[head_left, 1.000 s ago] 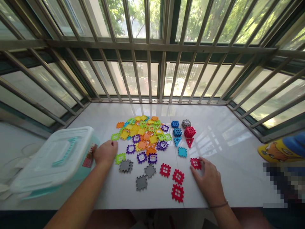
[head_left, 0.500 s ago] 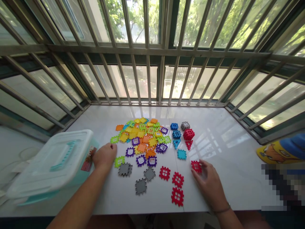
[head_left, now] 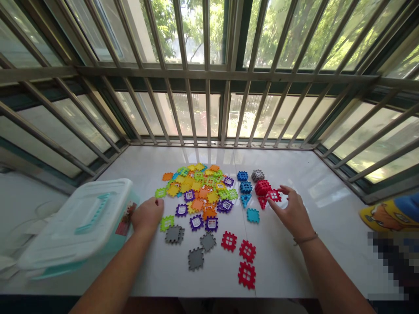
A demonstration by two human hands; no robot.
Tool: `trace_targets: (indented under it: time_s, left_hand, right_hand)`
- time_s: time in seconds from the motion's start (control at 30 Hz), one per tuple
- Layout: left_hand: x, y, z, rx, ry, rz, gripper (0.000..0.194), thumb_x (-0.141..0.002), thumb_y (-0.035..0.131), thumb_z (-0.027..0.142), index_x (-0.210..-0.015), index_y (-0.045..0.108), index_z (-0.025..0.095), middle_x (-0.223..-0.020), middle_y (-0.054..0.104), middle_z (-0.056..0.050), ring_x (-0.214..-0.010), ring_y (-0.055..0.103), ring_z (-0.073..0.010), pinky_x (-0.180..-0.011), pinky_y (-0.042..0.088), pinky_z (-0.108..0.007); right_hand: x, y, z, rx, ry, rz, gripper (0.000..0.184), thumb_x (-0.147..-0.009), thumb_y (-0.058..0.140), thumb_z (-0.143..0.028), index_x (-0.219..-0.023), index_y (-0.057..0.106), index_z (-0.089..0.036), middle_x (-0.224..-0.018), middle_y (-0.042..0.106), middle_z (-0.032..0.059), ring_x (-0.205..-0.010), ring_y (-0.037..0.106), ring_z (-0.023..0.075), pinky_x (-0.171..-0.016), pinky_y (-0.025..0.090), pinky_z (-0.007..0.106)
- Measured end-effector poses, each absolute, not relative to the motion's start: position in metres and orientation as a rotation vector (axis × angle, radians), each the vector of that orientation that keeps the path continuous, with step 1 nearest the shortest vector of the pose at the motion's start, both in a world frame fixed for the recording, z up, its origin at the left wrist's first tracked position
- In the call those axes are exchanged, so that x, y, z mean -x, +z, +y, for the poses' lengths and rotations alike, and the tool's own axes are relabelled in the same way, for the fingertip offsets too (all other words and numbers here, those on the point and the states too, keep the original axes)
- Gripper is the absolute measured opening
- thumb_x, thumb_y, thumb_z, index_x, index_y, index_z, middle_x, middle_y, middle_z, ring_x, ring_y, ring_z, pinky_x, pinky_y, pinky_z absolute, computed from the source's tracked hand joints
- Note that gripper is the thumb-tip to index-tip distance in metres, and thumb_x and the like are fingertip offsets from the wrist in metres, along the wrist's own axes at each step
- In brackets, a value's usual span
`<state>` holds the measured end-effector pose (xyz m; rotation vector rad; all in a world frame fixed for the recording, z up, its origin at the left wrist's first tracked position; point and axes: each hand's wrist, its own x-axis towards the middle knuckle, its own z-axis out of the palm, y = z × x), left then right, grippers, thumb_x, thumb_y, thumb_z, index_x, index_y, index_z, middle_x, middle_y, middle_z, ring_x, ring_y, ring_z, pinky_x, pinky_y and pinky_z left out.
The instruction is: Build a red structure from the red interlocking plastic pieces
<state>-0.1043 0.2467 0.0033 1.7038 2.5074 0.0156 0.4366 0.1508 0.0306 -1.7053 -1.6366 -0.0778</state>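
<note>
Showing, from the head view, a white marble sill [head_left: 288,279] that ends at its far edge against steel window bars [head_left: 207,109]. The right hand [head_left: 293,213] reaches forward, palm down, with the wrist raised and the thumb and fingers spread. Its fingers [head_left: 272,201] touch a red square interlocking piece [head_left: 273,196], which lies just beside a red cube of joined pieces [head_left: 262,187]; whether the piece is gripped cannot be told. The left hand [head_left: 148,214] rests well apart from the right, loosely curled and palm down, between a pale plastic storage box [head_left: 78,226] and a multicoloured heap of interlocking pieces [head_left: 199,187]. It is just beside the box and near the heap's lower left edge; anything inside the curled fingers is hidden. Both forearms extend from the near edge of the sill.
</note>
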Motion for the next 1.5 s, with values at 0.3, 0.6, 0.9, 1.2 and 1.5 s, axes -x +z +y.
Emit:
trace_targets:
  time_s: [0.3,0.6,0.9,1.2,1.5]
  left_hand:
    - [0.106,0.001,0.247,-1.716,-0.002,2.514,0.065,-0.106,0.025,0.045,-0.115,0.083,0.017,-0.117,0.082,-0.022,-0.104,0.077,-0.0389,-0.079,0.051,-0.042]
    - [0.105,0.002,0.247,-1.707,0.016,2.517,0.063,-0.106,0.027,0.043,-0.116,0.084,0.018,-0.117,0.082,-0.022,-0.104,0.077,-0.0397,-0.081,0.052,-0.044]
    - [0.105,0.001,0.248,-1.709,0.007,2.519,0.063,-0.106,0.026,0.044,-0.116,0.083,0.018,-0.117,0.082,-0.022,-0.103,0.077,-0.0400,-0.080,0.051,-0.044]
    - [0.104,0.001,0.247,-1.703,0.020,2.527,0.062,-0.106,0.028,0.045,-0.115,0.084,0.018,-0.117,0.082,-0.022,-0.103,0.077,-0.0384,-0.081,0.051,-0.043]
    - [0.107,-0.002,0.248,-1.710,0.017,2.522,0.062,-0.107,0.028,0.044,-0.114,0.084,0.019,-0.116,0.082,-0.022,-0.103,0.077,-0.0397,-0.079,0.052,-0.043]
  right_hand:
    - [-0.447,0.029,0.204,1.707,-0.070,-1.763,0.077,-0.098,0.066,-0.074,-0.149,0.057,-0.016,-0.130,0.072,0.0204,-0.122,0.066,0.0390,-0.111,0.052,0.056]
    - [-0.447,0.022,0.215,1.719,-0.062,-1.770,0.074,-0.099,0.067,-0.068,-0.150,0.055,-0.017,-0.133,0.072,0.0207,-0.124,0.065,0.0396,-0.111,0.053,0.056]
    - [-0.447,0.021,0.220,1.725,-0.073,-1.807,0.072,-0.100,0.065,-0.066,-0.151,0.055,-0.016,-0.135,0.071,0.0213,-0.125,0.065,0.0403,-0.111,0.052,0.057]
    - [-0.445,0.018,0.219,1.677,-0.115,-1.827,0.069,-0.102,0.061,-0.067,-0.150,0.057,-0.016,-0.136,0.070,0.0215,-0.126,0.066,0.0400,-0.113,0.051,0.058]
    - [-0.424,0.035,0.173,1.638,-0.143,-1.755,0.059,-0.106,0.060,-0.061,-0.146,0.059,-0.018,-0.137,0.069,0.0215,-0.130,0.064,0.0408,-0.115,0.050,0.062]
